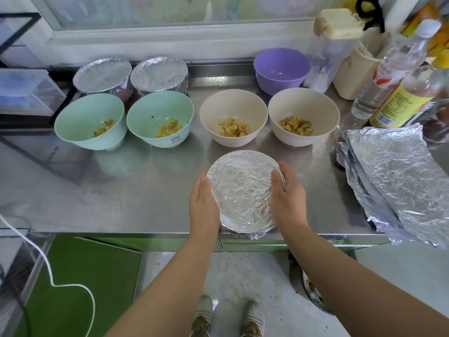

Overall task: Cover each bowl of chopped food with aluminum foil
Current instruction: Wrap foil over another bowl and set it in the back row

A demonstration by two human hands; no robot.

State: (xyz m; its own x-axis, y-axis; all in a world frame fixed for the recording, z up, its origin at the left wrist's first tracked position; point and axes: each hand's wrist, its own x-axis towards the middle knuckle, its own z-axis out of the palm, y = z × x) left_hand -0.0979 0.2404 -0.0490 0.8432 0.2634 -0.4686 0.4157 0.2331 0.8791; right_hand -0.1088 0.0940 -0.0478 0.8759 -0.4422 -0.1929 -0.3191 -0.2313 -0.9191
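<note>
Spanning the width of the view, a steel counter (121,186) carries everything here. At its right end lies a stack of foil sheets (393,176), crinkled and hanging partly over the front edge. At the front centre, close to the counter's edge, sits a foil-covered bowl (243,190), its foil drawn flat over the top and folded down the sides. The left hand (204,198) cups its left wall and the right hand (288,190) cups its right wall, fingers curved round the rim and the right thumb lying over the foil's edge. Behind it stand four uncovered bowls in a row: a mint-green bowl (80,113), a second mint-green bowl (155,105), a cream bowl (233,103) and a second cream bowl (303,100), each holding a little chopped food (233,127). Behind the green pair, two foil-wrapped bowls (102,74) stand side by side, touching. A purple bowl (281,66) sits behind the cream ones, with bottles (388,76) just beside it at the right.
</note>
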